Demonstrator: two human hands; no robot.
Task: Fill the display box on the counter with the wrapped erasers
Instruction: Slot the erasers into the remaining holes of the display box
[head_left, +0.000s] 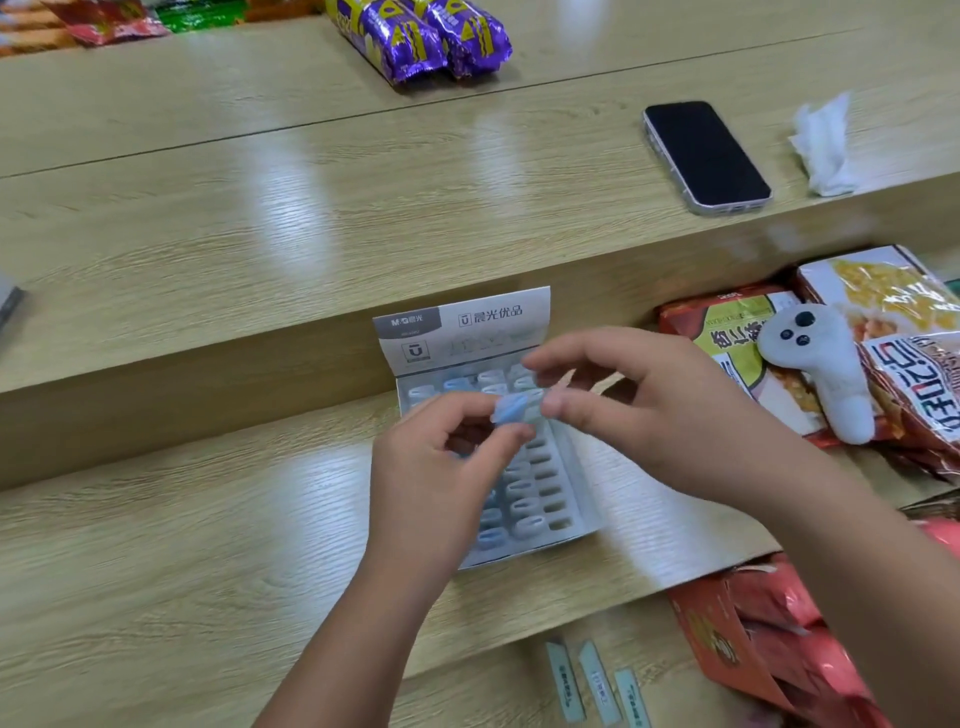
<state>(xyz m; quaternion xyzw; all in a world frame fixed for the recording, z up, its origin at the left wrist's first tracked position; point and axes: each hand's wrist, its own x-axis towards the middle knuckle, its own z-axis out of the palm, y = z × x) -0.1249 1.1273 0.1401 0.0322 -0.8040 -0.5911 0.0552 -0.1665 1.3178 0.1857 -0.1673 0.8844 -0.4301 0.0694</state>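
Both hands hold one small blue eraser in clear wrap (511, 408) above the grey cardboard display box (574, 467) near the counter's front edge: left hand (441, 467) and right hand (649, 405) pinch its ends. The slippery wrap may let it drop outside its slot

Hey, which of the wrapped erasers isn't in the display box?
The pale blue wrapped eraser pinched between the left hand and right hand above the grey cardboard display box; the others sit in rows inside.
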